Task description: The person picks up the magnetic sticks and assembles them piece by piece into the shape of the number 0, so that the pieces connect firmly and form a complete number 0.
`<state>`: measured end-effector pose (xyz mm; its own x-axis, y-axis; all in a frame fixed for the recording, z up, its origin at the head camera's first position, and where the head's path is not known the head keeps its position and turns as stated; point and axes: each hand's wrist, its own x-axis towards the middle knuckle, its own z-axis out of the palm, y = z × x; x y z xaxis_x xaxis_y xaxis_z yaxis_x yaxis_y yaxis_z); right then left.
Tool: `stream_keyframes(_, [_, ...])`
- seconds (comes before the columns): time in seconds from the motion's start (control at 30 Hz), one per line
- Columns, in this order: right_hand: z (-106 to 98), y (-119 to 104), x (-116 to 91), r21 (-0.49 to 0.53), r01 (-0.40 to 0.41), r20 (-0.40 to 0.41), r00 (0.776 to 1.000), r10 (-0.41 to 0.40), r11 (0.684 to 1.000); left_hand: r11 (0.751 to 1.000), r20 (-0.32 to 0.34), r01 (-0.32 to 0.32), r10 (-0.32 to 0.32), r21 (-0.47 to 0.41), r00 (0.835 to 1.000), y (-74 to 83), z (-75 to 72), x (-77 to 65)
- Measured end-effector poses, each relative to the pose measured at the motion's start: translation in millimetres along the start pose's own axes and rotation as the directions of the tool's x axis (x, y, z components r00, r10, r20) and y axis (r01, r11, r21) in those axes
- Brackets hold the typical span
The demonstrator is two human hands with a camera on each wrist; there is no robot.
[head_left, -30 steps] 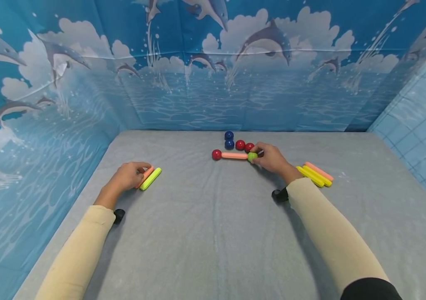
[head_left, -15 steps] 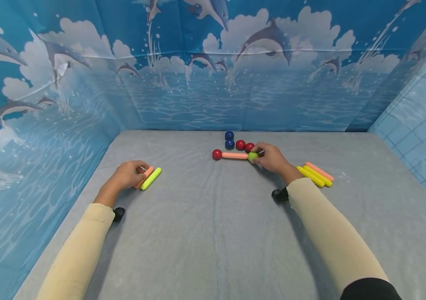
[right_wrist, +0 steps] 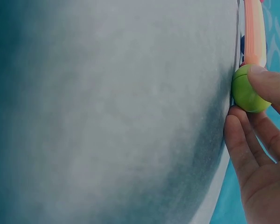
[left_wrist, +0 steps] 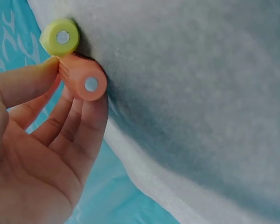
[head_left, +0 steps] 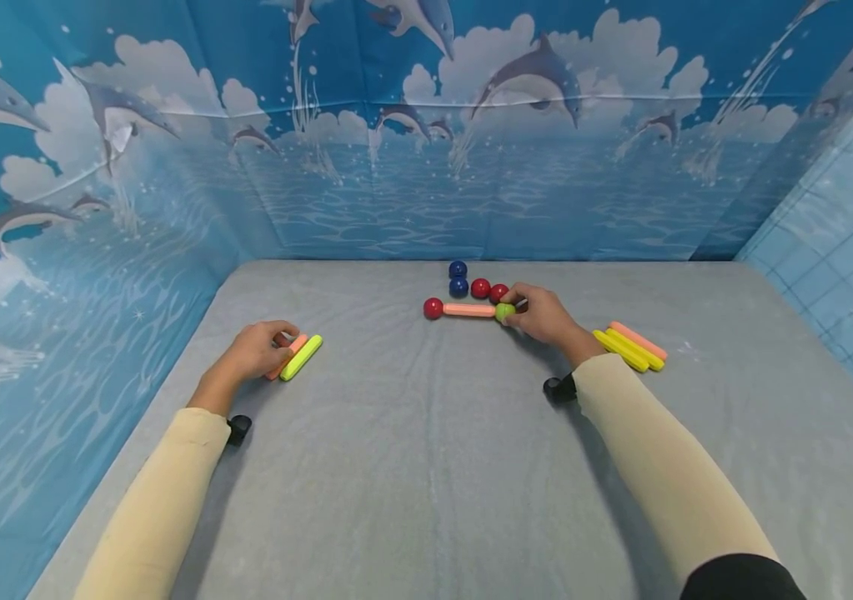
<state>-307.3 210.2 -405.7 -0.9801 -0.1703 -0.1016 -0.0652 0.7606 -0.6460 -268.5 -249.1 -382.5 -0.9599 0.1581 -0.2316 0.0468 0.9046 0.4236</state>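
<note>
My left hand (head_left: pixel 255 350) pinches an orange stick (left_wrist: pixel 86 79) between thumb and fingers; a pale metal disc shows in the stick's end. Against it lies a yellow-green stick (head_left: pixel 302 358), which the thumb tip also touches in the left wrist view. My right hand (head_left: pixel 544 315) grips a green ball (right_wrist: pixel 248 91) between thumb and fingers. The ball meets the right end of a salmon-pink stick (head_left: pixel 469 310), and a red ball (head_left: pixel 433 308) sits at that stick's left end. Just behind lie two more red balls (head_left: pixel 480 288).
Two dark blue balls (head_left: pixel 459 287) lie behind the pink stick, near the far edge of the grey cloth-covered table (head_left: pixel 381 450). Right of my right wrist, two yellow sticks (head_left: pixel 621 351) and a pink stick (head_left: pixel 639 341) lie side by side. A dolphin-print curtain (head_left: pixel 411 192) hangs behind.
My left hand has shifted slightly back along the orange stick. The right hand stays on the green ball, and the balls and sticks keep their places.
</note>
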Motion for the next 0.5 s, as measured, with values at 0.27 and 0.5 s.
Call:
stream_keyframes(0.27, [0.6,-1.1,-0.1,0.003,0.0,0.005,1.0,0.0,1.0,1.0,0.007,0.024,-0.024,-0.008,1.0,-2.2,0.5,0.6])
stream_keyframes(0.5, [-0.1,-1.0,-0.9,-0.006,-0.012,0.006,1.0,0.012,1.0,0.998,0.031,0.056,-0.056,0.0,0.998,-1.8,-2.7,1.0])
